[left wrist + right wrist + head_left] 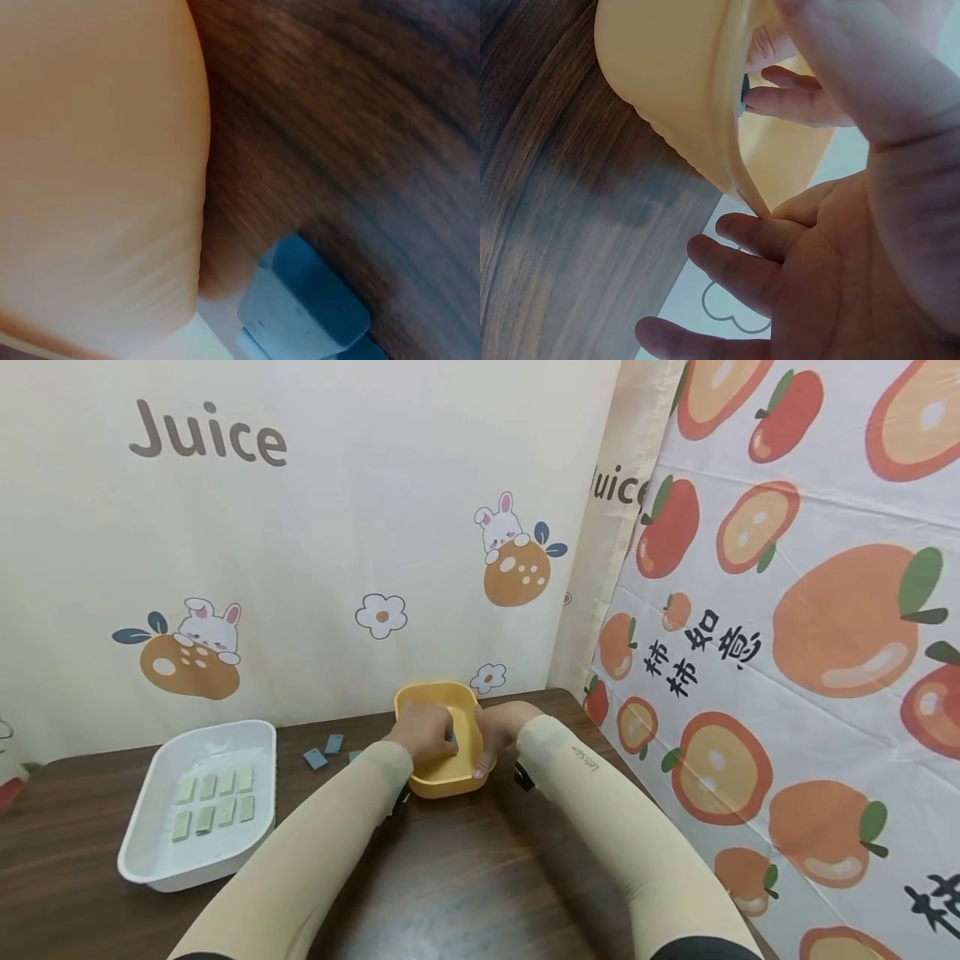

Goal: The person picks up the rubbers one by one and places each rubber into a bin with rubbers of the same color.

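A yellow plastic basin stands near the back of the table, against the patterned cloth. Inside it, my left hand pinches a small blue-grey block; in the right wrist view its fingertips show round the dark piece, partly hidden by the rim. My right hand holds the basin's right side, pinching the rim with thumb and forefinger while the other fingers spread outside. The left wrist view shows the basin's outer wall and a blue-grey block on the wood beside it.
To the left stands a white tray with two rows of pale green blocks. Loose blue-grey blocks lie on the dark wooden table between tray and basin. Patterned cloths hang behind and to the right.
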### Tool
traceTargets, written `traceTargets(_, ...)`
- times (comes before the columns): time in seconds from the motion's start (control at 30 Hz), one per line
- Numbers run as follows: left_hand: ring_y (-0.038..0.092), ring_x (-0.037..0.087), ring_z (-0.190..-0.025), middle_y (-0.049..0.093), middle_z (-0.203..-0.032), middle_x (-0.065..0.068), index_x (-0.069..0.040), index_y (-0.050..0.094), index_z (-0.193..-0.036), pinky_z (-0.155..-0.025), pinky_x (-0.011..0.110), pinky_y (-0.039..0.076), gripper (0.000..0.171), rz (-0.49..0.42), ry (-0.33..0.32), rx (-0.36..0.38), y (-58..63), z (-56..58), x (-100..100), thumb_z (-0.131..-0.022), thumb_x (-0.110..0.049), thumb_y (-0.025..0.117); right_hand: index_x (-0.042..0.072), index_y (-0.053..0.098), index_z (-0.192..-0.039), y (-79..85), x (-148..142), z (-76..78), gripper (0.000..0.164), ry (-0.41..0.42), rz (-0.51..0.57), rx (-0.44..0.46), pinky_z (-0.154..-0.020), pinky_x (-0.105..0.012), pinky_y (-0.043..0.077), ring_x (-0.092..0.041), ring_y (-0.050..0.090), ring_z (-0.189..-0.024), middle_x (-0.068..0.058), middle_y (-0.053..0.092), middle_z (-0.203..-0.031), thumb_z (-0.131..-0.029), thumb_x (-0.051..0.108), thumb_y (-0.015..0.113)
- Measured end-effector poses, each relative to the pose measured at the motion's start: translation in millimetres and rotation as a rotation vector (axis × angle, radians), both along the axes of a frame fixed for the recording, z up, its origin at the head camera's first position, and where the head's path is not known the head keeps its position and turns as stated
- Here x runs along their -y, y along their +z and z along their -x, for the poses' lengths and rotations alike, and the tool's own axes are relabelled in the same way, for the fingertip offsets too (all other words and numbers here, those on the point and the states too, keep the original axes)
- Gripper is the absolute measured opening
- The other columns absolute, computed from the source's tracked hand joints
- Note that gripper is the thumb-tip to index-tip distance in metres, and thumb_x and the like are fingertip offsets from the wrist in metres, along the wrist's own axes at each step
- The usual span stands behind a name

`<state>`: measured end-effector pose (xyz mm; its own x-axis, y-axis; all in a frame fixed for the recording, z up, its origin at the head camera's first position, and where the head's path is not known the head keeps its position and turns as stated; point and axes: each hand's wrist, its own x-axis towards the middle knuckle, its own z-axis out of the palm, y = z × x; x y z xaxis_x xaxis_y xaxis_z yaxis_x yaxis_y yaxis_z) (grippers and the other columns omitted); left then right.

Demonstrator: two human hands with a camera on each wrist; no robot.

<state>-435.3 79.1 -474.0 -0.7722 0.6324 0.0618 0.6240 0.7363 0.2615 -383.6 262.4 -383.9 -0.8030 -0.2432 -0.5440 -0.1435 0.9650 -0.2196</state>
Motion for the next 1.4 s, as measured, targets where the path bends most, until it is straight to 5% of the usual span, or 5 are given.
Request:
traceTargets(0.23,0.057,0.016,-0.068,0.065,-0.065,-0.008,-0.022,0.078,-0.071,-0.07,0.034,0.045,0.03,0.005,-0.023,0.055,4.8,2.1,4.9,-0.09,-0.033,0.098,0.007,0.028,-0.176,-3.0,0.7,5.8,0.145,-0.056,-0.033,0.015,-0.135,-0.052,0.042,-0.028,0.056,-0.152,-0.011,0.059,-0.166,-0.067,0.052,0.111)
traceTargets(0.53,0.061,0.018,-0.072,0.068,-0.068,-0.009,-0.023,0.075,-0.07,-0.086,0.046,0.045,0.034,0.03,-0.028,-0.009,5.7,-3.9,-5.0,-0.092,-0.037,0.097,0.008,0.027,-0.177,-3.6,-1.2,6.0,0.145,-0.059,-0.02,0.018,-0.135,-0.054,0.041,-0.029,0.055,-0.152,-0.011,0.057,-0.169,-0.067,0.052,0.111)
traceTargets(0.87,0.058,0.016,-0.066,0.061,-0.061,-0.008,-0.022,0.067,-0.063,-0.083,0.044,0.048,0.041,0.036,0.0,-0.105,0.6,-0.2,-11.3,-0.099,-0.027,0.085,0.012,0.009,-0.184,-10.3,-2.6,11.6,0.164,-0.081,-0.043,0.011,-0.14,-0.056,0.033,-0.03,0.045,-0.165,-0.011,0.04,-0.184,-0.063,0.058,0.11)
traceTargets(1.23,0.056,0.019,-0.069,0.056,-0.064,-0.004,-0.019,0.063,-0.068,-0.089,0.05,0.05,0.039,0.034,0.012,-0.064,3.1,-12.1,-13.6,-0.1,-0.023,0.083,0.007,0.02,-0.179,-7.1,0.4,1.3,0.152,-0.034,-0.003,-0.015,-0.138,-0.056,0.037,-0.034,0.051,-0.157,-0.017,0.051,-0.174,-0.067,0.053,0.111)
traceTargets(1.4,0.058,0.019,-0.069,0.062,-0.068,-0.003,-0.018,0.067,-0.072,-0.082,0.042,0.051,0.035,0.013,0.019,-0.007,11.2,-10.1,-4.3,-0.104,-0.025,0.079,0.006,0.015,-0.181,-7.8,0.7,2.7,0.158,-0.058,-0.027,-0.012,-0.14,-0.055,0.034,-0.032,0.047,-0.163,-0.015,0.044,-0.181,-0.065,0.055,0.111)
